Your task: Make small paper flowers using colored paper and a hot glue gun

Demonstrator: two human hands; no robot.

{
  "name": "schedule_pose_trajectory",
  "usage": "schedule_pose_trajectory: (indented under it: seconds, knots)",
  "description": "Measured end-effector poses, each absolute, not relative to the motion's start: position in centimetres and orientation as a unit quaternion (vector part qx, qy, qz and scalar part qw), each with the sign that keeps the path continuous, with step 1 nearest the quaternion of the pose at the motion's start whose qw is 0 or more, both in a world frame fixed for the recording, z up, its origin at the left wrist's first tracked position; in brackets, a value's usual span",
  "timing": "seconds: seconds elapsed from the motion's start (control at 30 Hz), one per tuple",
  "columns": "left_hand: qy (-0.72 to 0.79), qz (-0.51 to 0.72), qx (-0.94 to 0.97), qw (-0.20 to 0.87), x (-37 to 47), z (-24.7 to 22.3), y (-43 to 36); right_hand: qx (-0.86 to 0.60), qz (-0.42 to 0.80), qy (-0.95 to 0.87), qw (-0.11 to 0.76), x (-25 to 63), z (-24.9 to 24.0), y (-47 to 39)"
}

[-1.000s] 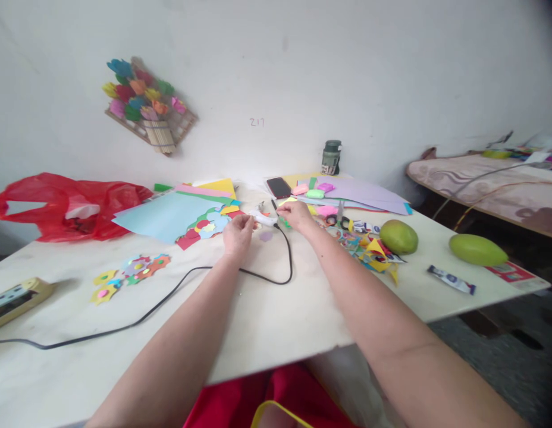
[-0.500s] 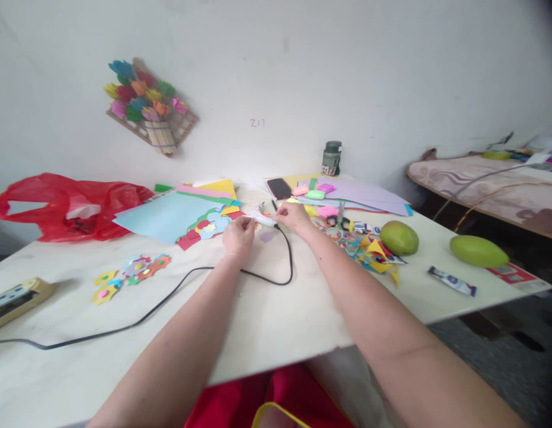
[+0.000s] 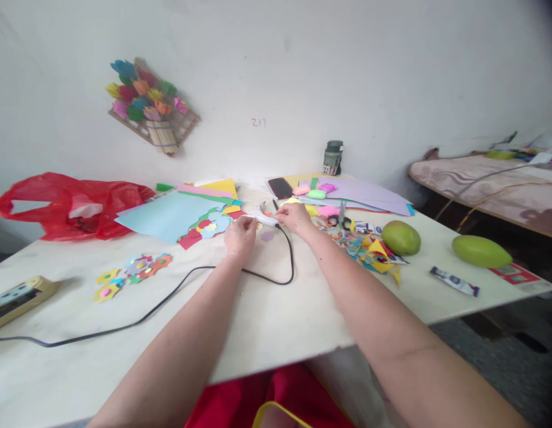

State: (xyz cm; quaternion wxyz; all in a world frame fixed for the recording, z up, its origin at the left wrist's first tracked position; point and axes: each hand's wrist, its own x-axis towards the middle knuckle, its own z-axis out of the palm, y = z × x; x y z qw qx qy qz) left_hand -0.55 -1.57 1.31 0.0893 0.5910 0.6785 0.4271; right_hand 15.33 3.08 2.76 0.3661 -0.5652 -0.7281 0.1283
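Both hands meet over the middle of the white table [image 3: 276, 321], around a small white device [image 3: 263, 219] with a black cable [image 3: 292, 255] running from its right end. My left hand [image 3: 241, 233] is closed at the device's left side, fingertips pinched; what lies between them is too small to name. My right hand [image 3: 294, 215] pinches at the device's right end, near where the cable enters. A pale purple paper piece [image 3: 267, 236] lies just below the device. Left of my left hand are colourful cut paper shapes [image 3: 207, 226].
Paper flowers [image 3: 140, 270], a power strip [image 3: 21, 300] and a red plastic bag [image 3: 80, 208] are at left. At right are paper scraps [image 3: 369, 252], scissors [image 3: 341, 220], two green fruits [image 3: 401, 238] and a glue tube [image 3: 454, 281]. A phone [image 3: 280, 188] lies behind.
The whole view has shifted very slightly. Both hands keep nearly the same places and poses around the white device.
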Motion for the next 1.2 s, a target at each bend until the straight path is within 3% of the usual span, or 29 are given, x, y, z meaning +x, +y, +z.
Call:
schedule_pose_trajectory:
  seconds: [0.33,0.7,1.2]
  knots:
    - [0.683,0.423,0.589,0.091,-0.5,1.3,-1.6,-0.574,0.120,-0.729,0.354,15.4,3.1,2.7]
    - [0.692,0.400,0.598,0.061,-0.3,1.5,-1.8,-0.529,0.235,-0.719,0.385,15.1,1.7,3.8]
    - [0.696,0.387,0.603,0.049,-0.4,1.1,-1.6,-0.534,0.197,-0.721,0.395,15.1,1.6,4.0]
